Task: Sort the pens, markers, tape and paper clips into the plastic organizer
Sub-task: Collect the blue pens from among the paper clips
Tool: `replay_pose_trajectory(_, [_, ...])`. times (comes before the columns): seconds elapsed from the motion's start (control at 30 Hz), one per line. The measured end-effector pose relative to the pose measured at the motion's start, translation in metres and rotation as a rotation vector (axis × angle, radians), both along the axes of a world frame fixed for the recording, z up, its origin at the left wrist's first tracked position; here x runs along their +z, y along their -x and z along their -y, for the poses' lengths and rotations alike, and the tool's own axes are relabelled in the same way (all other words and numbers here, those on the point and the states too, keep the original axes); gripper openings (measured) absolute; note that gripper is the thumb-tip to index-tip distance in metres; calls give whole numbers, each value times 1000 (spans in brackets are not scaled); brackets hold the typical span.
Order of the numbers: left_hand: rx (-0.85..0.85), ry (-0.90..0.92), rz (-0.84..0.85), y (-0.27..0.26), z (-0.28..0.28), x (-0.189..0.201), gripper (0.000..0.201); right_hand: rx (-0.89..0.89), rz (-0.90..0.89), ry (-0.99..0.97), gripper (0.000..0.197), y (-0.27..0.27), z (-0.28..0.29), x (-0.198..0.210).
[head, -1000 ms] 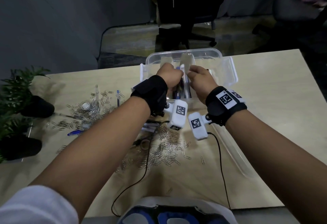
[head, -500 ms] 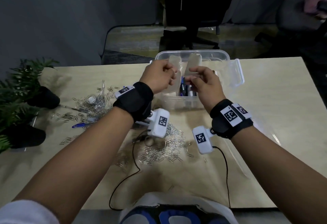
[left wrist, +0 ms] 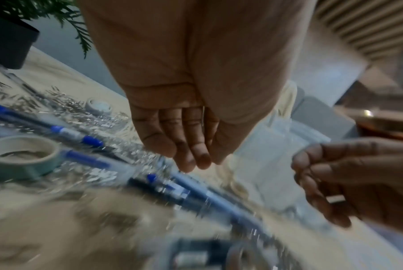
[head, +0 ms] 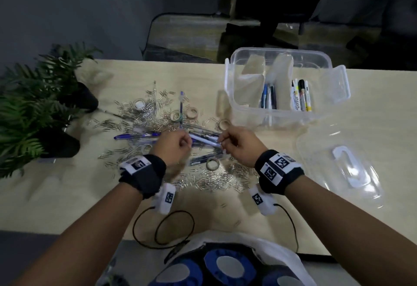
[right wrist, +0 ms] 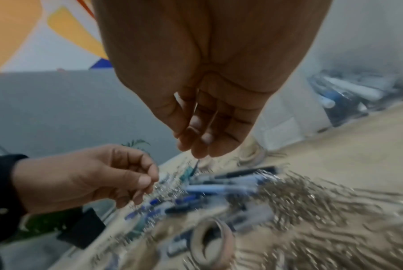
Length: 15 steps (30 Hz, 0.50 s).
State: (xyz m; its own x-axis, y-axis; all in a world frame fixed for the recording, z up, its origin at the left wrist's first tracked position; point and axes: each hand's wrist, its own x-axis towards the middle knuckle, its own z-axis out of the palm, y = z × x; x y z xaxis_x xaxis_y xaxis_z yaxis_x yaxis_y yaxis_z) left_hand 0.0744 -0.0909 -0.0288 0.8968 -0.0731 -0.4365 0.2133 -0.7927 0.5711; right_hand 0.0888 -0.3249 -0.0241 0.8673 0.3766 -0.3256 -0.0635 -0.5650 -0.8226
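Two loosely curled, empty hands — left hand [head: 173, 148], right hand [head: 239, 144] — hover over pens [head: 203, 140]; only the head view shows the organizer [head: 279, 114].

Dark grey wall [head: 67, 3] at 11 o'clock; black office chair [head: 282, 10] at 12; pale wooden desk [head: 372, 109]; dim light.

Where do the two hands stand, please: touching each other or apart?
Apart. The head view shows a plain gap between the left hand and the right hand, with pens lying in it.

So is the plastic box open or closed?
Open. The plastic box has no top on; its clear lid lies flat on the table beside it.
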Motion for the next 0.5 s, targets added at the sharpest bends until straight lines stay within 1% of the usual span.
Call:
replay_pose_trajectory(0.1, [-139,-98,-29,16,-1,-25,15,43,64,208,12,1,-7,-26])
replay_pose_trajectory(0.2, [-260,-207,-3,22,3,-43,8,91,109,338,11,3,-11,-43])
replay_pose_trajectory(0.23, [-300,-246,10,24,5,-49,12,90,120,369,12,3,-11,-46])
replay_pose_trajectory(0.3, [-366,-311,36,25,7,-58,18,70,124,402,16,4,-11,-49])
replay_pose_trajectory(0.37, [-392,-352,63,25,9,-63,19,82,120,408,20,7,-11,-50])
replay_pose_trajectory(0.5, [-394,-417,99,23,10,-66,16,220,91,440,28,16,-15,-49])
